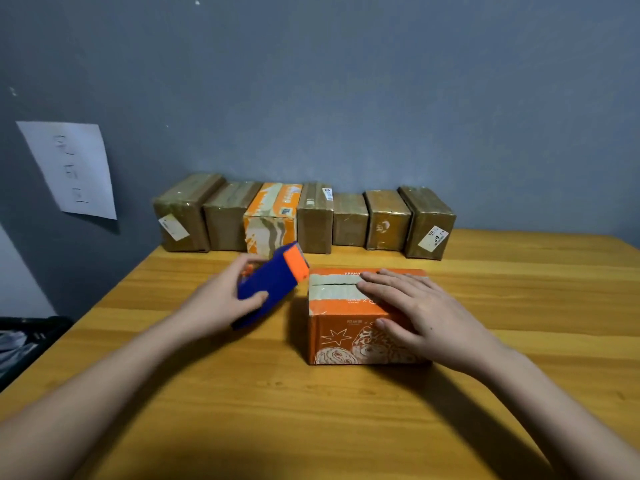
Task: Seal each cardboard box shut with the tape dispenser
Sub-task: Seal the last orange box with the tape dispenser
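Observation:
An orange printed cardboard box (341, 336) stands in the middle of the wooden table (346, 410), its top flaps closed along a pale seam. My right hand (419, 311) lies flat on the box top, fingers straight, thumb down the front face. My left hand (221, 299) grips a blue tape dispenser (268, 285) with an orange head, held tilted just left of the box's top left corner. The dispenser's orange end is close to the box edge; whether it touches is unclear.
Several taped boxes (304, 216), brown ones and one orange, line the table's far edge against the grey wall. A sheet of paper (71, 168) hangs on the wall at left. Dark objects (24, 341) sit beyond the table's left edge.

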